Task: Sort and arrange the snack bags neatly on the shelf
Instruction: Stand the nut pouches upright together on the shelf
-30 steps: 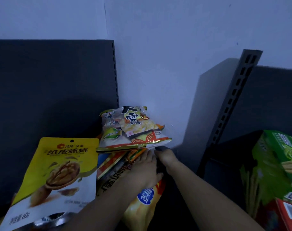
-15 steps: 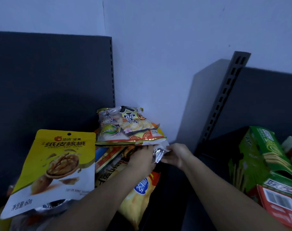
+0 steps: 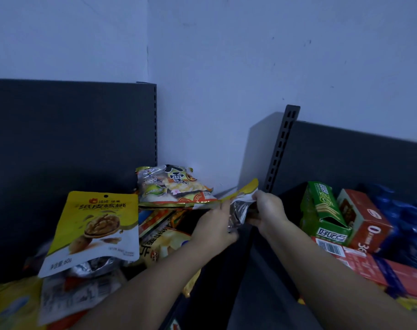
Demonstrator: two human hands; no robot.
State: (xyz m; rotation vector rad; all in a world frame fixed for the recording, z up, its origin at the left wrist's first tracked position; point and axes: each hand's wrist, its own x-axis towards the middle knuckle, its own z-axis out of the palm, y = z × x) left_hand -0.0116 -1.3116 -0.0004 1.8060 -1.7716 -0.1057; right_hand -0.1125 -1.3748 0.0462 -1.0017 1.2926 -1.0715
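**A:** Dim corner, pale wall behind a dark shelf. Both hands were on one foil bag. The left hand gripped its left end and the right hand pinched the right end, fingers curled on it.

**B:** ok so what actually changed?

**A:** A second before, both hands were tucked low under the cracker bag with no foil showing. Half a sec later a silver corner poked out. By this point the bag was clear of the pile, yellow edge up, held just right of it, near the upright.

**B:** and the rest?

**A:** Pretty much as it was. The cracker bag stayed on top of the heap, the walnut bag stood at the left, and the green box sat off right.

**B:** so progress?

**A:** My guess is one bag got picked out but not placed yet. The pile was still a mess, so it was early days.
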